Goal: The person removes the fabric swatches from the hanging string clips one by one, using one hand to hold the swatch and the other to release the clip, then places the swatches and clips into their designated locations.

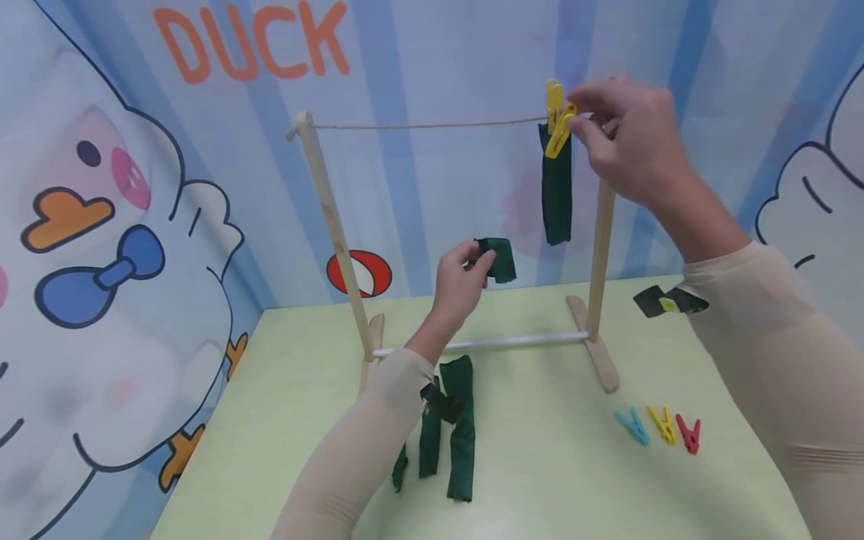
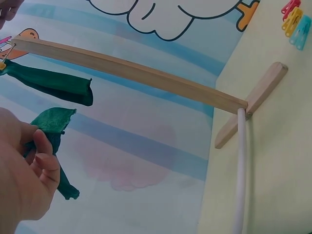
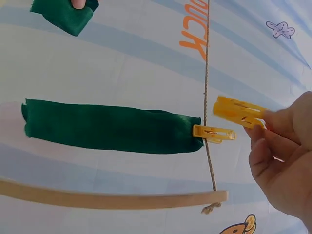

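Right hand [image 1: 631,142]: fingers pinch yellow clothespin [image 1: 561,132] at string [image 1: 432,124], right end of rack [image 1: 594,225], above hanging green cloth [image 1: 556,187]. Left hand [image 1: 459,281]: fingers pinch folded green cloth [image 1: 499,259] mid-air over tabletop [image 1: 540,480].

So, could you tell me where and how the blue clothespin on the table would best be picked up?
The blue clothespin lies flat on the green table, beside a yellow and a red one. Probably best to come from above and pinch its two long sides near the splayed handle end, which points towards the person.
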The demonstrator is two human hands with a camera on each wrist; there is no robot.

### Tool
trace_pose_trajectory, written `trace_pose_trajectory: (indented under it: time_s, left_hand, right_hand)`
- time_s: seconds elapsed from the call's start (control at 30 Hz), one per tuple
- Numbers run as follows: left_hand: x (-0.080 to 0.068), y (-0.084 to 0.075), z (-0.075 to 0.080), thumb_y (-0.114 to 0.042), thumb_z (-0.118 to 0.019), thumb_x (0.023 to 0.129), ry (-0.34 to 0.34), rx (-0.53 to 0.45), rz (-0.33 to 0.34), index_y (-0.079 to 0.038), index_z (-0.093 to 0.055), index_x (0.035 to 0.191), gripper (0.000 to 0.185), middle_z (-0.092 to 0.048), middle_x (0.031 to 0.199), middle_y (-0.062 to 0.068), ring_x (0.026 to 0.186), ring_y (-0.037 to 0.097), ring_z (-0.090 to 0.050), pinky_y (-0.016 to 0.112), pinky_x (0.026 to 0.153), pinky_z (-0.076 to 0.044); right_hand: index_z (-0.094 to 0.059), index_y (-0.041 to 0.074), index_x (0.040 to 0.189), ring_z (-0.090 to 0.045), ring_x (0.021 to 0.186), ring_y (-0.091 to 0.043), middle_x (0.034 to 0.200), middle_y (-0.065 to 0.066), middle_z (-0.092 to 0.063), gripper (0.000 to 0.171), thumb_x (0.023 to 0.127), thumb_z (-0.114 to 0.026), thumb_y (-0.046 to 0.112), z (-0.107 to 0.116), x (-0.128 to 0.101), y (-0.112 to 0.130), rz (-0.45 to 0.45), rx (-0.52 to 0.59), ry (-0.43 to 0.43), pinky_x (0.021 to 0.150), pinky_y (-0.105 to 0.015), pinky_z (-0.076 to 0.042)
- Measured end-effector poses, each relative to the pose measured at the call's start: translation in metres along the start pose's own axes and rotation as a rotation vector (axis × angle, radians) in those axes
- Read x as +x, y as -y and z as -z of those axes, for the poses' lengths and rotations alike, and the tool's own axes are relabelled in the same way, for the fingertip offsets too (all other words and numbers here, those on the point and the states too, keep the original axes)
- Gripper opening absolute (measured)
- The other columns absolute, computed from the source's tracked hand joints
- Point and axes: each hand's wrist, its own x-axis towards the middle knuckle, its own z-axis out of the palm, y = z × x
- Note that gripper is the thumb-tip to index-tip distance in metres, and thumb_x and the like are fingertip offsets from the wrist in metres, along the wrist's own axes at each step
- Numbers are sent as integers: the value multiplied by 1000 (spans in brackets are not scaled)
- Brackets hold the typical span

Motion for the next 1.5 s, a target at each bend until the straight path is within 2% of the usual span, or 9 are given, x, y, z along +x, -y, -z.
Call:
trace_pose_trajectory:
  time_s: [0.2, 0.3, 0.4, 0.6, 0.73, 0.97, 1.17, 1.37, 1.5]
  left_hand:
    - [-7, 6, 4, -16, -61, 101, 11, -13, 2, -2, -63, 98, 15, -59, 87, 7, 60, 15, -51, 27, 59, -45]
    - [-10, 7, 7, -16, -61, 101, 16, -13, 2, -3, -62, 96, 15, -57, 85, 6, 60, 16, -51, 28, 60, -45]
    - [-13, 7, 8, -16, -62, 101, 23, -18, 8, -2, -62, 96, 15, -57, 85, 6, 60, 16, -51, 28, 60, -45]
    - [-18, 9, 13, -17, -62, 101, 20, -23, 18, -3, -64, 100, 14, -58, 88, 4, 60, 16, -51, 28, 59, -44]
    - [-24, 11, 13, -18, -62, 101, 22, -39, 19, -4, -63, 100, 14, -57, 88, 5, 59, 16, -51, 29, 58, -43]
    - [-34, 21, 10, -16, -63, 100, 33, -62, 54, -1, -65, 107, 16, -60, 92, 5, 60, 15, -52, 30, 60, -46]
    - [-44, 27, 8, -14, -63, 100, 41, -85, 93, 0, -64, 116, 22, -61, 94, 5, 60, 13, -52, 29, 61, -47]
    - [-54, 30, 7, -14, -63, 100, 63, -79, 145, -1, -57, 134, 37, -62, 101, 8, 63, 12, -55, 26, 63, -47]
    - [-62, 35, 5, -14, -62, 100, 78, -38, 129, 1, -56, 135, 38, -62, 103, 10, 62, 12, -54, 26, 61, -45]
  right_hand:
    - [-66, 1, 127, -64, 87, -25, 118, -16, -70, 33, 96, -66, 12, 5, -24, -9, -2, 22, 7, 70, -5, -39]
    - [-68, 1, 123, -65, 87, -6, 114, -15, -72, 31, 93, -69, 9, 5, -36, -18, 9, 42, -8, 74, -4, -41]
    - [-70, 2, 121, -59, 86, 10, 111, -15, -72, 30, 91, -71, 8, 5, -47, -27, 9, 63, -21, 77, -5, -44]
    - [-66, 0, 124, -60, 91, 9, 116, -14, -71, 37, 89, -74, 4, 5, -65, -41, 9, 71, -54, 82, -7, -45]
    - [-61, -1, 128, -56, 92, 17, 116, -14, -71, 44, 86, -75, 1, 4, -78, -49, 0, 88, -55, 84, -7, -44]
    - [-58, -3, 130, -54, 86, 21, 106, -21, -70, 52, 83, -78, -1, 1, -106, -63, -88, 124, 8, 78, -2, -40]
    - [-57, -4, 128, -52, 83, 20, 105, -23, -70, 50, 83, -78, 0, 1, -129, -76, -137, 86, 23, 77, 0, -37]
    - [-56, -7, 129, -46, 80, 24, 104, -27, -68, 47, 87, -75, 6, 8, -157, -91, -233, 40, 97, 71, -1, -37]
    - [-58, -7, 127, -48, 79, 21, 103, -26, -69, 47, 87, -76, 8, 9, -179, -105, -272, 6, 144, 66, -3, -38]
